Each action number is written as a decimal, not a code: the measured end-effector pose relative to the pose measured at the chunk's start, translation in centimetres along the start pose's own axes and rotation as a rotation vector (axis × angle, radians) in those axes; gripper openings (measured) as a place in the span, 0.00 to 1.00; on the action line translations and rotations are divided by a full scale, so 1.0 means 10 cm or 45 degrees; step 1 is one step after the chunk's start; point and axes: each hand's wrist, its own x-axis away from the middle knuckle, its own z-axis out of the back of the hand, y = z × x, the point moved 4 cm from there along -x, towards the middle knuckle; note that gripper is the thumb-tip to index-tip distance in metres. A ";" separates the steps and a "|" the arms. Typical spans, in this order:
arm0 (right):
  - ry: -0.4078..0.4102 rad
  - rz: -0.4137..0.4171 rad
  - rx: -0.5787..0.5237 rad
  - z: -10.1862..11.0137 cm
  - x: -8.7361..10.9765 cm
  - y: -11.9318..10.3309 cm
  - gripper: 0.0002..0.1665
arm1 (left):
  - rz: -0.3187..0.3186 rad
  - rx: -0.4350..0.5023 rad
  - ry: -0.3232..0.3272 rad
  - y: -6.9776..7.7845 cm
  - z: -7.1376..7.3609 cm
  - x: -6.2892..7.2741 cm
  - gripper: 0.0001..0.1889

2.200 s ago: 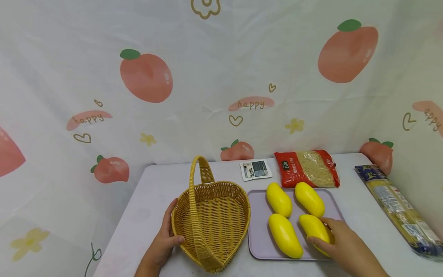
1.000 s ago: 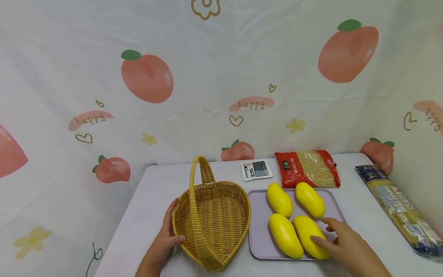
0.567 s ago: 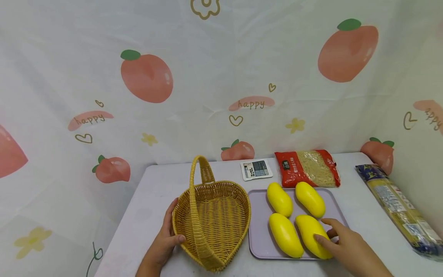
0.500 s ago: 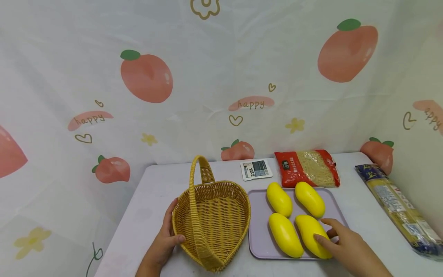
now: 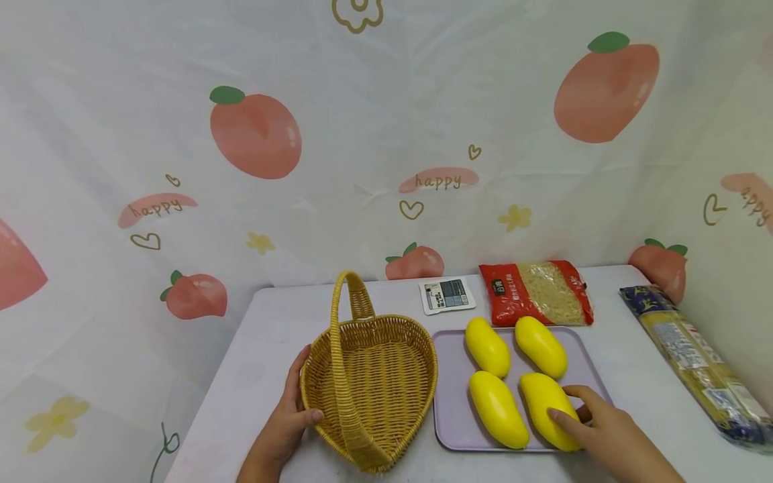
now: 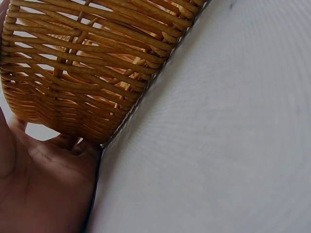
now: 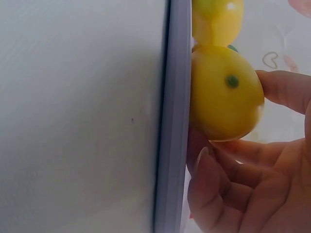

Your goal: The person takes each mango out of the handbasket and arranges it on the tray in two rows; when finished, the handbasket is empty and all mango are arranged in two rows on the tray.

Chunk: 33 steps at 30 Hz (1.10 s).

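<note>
My left hand (image 5: 288, 419) holds the left side of a heart-shaped wicker basket (image 5: 392, 389), thumb over the rim and fingers against the outer wall. The left wrist view shows the woven wall (image 6: 87, 68) close above the palm. To the right, several yellow mangoes lie on a lilac tray (image 5: 449, 409). My right hand (image 5: 610, 426) is at the near right mango (image 5: 546, 410), thumb on top and fingers along its right side. In the right wrist view this mango (image 7: 226, 92) shows a green stem spot, between thumb and fingers, resting on the tray.
Behind the tray lie a red pasta bag (image 5: 537, 293) and a small white packet (image 5: 447, 296). A long packet of noodles (image 5: 694, 362) lies along the right side. A fruit-print cloth (image 5: 356, 228) hangs behind the table.
The near right mango shifted left, then slightly back right on the tray. My right fingers, apart from its far side a second ago, have come in against it. The left hand and basket stay put.
</note>
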 end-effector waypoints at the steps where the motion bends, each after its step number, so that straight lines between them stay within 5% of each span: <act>1: -0.002 -0.005 -0.002 0.00 0.00 0.01 0.61 | -0.001 0.000 0.000 0.00 0.00 0.00 0.65; 25: -0.029 -0.047 0.002 0.06 0.03 0.10 0.66 | -0.001 0.017 -0.018 0.00 0.00 -0.01 0.65; 33: 0.073 0.047 0.045 0.24 0.02 0.08 0.60 | 0.001 -0.003 -0.016 0.02 0.01 0.01 0.64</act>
